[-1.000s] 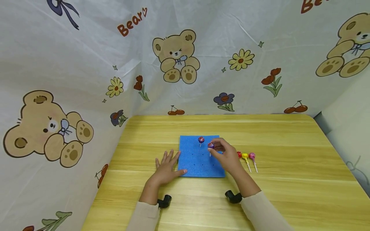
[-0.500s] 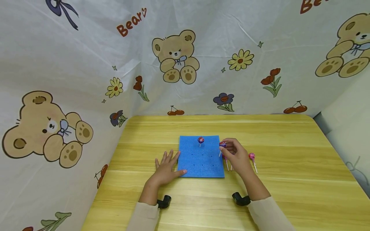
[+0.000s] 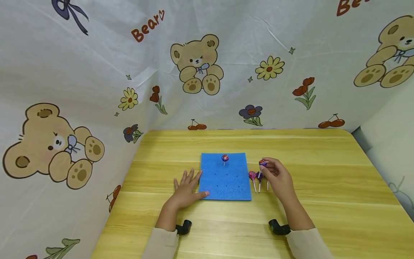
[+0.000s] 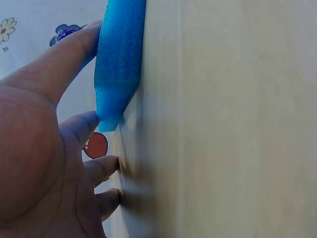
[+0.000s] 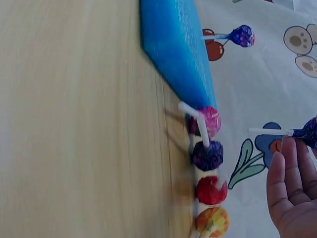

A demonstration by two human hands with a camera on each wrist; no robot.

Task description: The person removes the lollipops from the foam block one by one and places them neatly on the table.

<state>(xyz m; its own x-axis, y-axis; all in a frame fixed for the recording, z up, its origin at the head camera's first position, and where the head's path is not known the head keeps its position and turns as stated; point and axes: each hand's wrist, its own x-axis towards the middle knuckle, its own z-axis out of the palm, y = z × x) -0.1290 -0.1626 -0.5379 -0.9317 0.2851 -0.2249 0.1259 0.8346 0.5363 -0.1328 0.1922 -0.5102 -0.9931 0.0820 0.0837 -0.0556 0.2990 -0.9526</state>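
Note:
My left hand point(image 3: 185, 192) lies with fingers spread at the left edge of a blue foam block point(image 3: 226, 189), its thumb on the front left corner. In the left wrist view, the thumb and a finger touch the foam's side. A lollipop point(image 3: 225, 158) with a red and purple wrapper stands upright on its stick in the foam's far part. Right of the block, my right hand point(image 3: 280, 180) pinches another lollipop point(image 3: 262, 163) by its wrapped head. Its white stick points down, over a row of lollipops on the table.
In that row are a pink lollipop point(image 5: 211, 121), a purple lollipop point(image 5: 208, 156), a red lollipop point(image 5: 212, 190) and a yellow-orange lollipop point(image 5: 213, 222). Small holes dot the foam. A bear-print cloth point(image 3: 226, 108) hangs behind the wooden table point(image 3: 181, 144).
My right hand has moved right with the pinched lollipop, from over the foam to over the lollipop row. The left hand has stayed on the foam's edge.

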